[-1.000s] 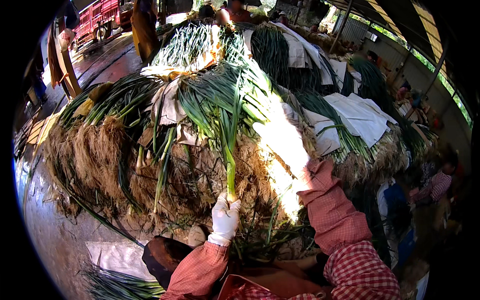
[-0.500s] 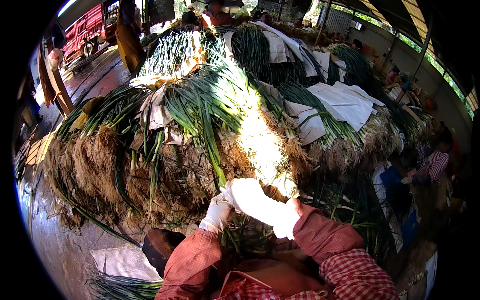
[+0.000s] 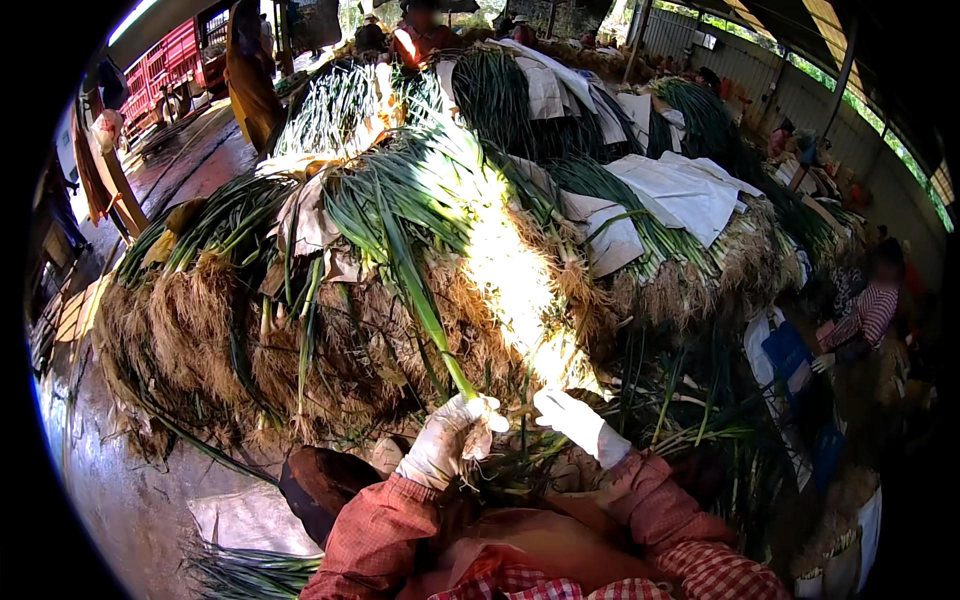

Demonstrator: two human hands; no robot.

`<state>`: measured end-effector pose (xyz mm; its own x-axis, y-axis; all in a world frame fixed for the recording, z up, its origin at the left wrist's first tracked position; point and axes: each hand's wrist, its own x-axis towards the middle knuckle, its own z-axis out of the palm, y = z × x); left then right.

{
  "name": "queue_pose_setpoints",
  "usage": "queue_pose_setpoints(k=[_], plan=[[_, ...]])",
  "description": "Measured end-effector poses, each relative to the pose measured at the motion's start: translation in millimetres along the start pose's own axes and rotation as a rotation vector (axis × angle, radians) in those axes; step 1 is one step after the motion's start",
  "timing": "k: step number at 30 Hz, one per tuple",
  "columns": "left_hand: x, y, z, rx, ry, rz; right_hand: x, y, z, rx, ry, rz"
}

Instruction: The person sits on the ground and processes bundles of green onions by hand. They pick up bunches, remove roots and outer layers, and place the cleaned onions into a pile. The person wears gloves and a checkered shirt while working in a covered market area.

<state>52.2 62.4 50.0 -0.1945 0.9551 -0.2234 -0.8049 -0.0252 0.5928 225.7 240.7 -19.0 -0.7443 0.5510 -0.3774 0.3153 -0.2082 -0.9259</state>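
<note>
My left hand [image 3: 455,440], in a pale glove, is closed round the white base of a long green leek [image 3: 436,340], whose leaves reach up over the pile. Just to its right, my right hand [image 3: 575,420] has its white-gloved fingers stretched out, apparently holding nothing; glare washes out their detail. Directly in front of both hands lies a deep heap of leeks with tangled brown roots [image 3: 215,330], leaves mostly pointing away from me. A harshly sunlit band of roots and stalks [image 3: 510,290] runs down the heap's middle.
Pale sheets [image 3: 675,195] cover parts of the heap. A white sack [image 3: 240,525] and loose leeks [image 3: 250,575] lie at lower left. A co-worker [image 3: 870,320] is at the right, others [image 3: 420,40] behind the heap. A red truck [image 3: 160,85] stands back left, posts [image 3: 835,100] at right.
My right hand came down from the sunlit heap to meet my left hand, then drew slightly apart from it. The leek in my left hand now leans further left at its top.
</note>
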Motion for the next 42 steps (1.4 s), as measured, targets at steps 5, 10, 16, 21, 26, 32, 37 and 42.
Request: queue_pose_setpoints(k=[5,10,16,21,26,32,37,42], plan=[[-5,-24,-5,0.042,-0.070,-0.049,5,-136,101,-0.599,-0.224,-0.142],[4,-16,-21,0.051,-0.025,-0.119,66,-100,106,-1.203,0.063,-0.589],[1,0,-17,-0.155,0.135,0.022,83,-20,32,-1.498,-0.120,-0.156],[20,-6,-45,-0.136,0.299,-0.052,74,-67,14,-1.170,0.012,-0.665],[29,-3,-45,-0.072,0.337,-0.007,180,-154,-37,-0.127,0.382,-0.364],[43,5,-55,-0.121,0.329,0.267,122,-157,35,-0.170,0.108,-0.503],[38,8,-42,-0.060,0.272,0.283,22,-111,101,-0.852,-0.098,-0.632],[30,4,-46,-0.098,0.148,0.272,60,-131,92,-0.555,0.249,-0.617]])
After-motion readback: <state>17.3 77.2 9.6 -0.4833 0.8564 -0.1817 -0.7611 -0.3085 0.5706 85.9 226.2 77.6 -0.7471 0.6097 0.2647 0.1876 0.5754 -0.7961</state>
